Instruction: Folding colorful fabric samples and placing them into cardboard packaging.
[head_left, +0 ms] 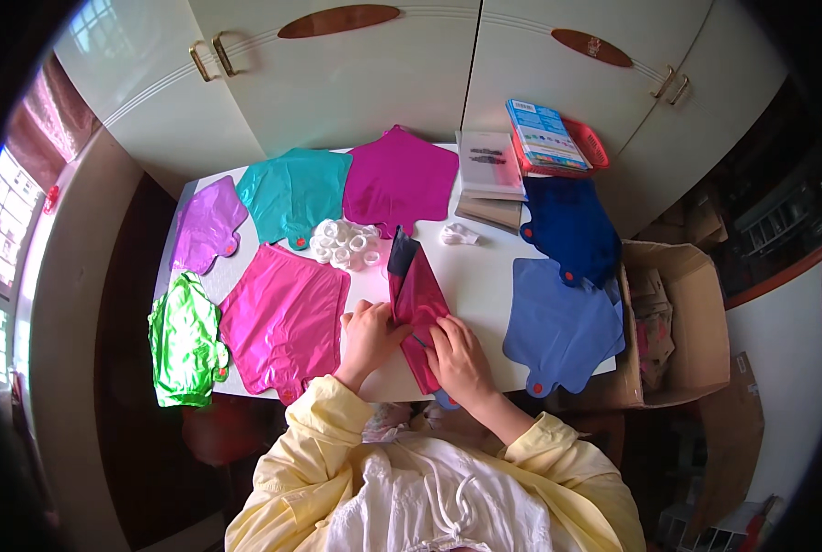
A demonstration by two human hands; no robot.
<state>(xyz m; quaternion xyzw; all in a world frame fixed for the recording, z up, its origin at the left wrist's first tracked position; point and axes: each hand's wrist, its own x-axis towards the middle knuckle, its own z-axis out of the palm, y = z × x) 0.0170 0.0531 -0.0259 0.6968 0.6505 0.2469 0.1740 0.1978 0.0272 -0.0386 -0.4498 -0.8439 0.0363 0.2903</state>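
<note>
Both my hands are on a narrow folded magenta foil balloon (422,296) with a dark strip at its far end, lying at the table's middle front. My left hand (367,337), fingers curled, holds its left edge with the thumb. On the right edge, lower down, my right hand (460,361) grips the foil between thumb and fingers. A flat shiny pink foil balloon (287,308) lies left of my left hand. Beyond my hands sit a pile of small white ribbon rolls (342,243) and a white bundle (459,235).
Around the white table (475,276) lie flat foil balloons: green (186,340), purple (207,219), teal (293,191), magenta (402,179), navy (572,225) and grey-blue (563,322). White packs (490,166) and a red basket (588,143) stand behind. An open cardboard box (692,322) is at right.
</note>
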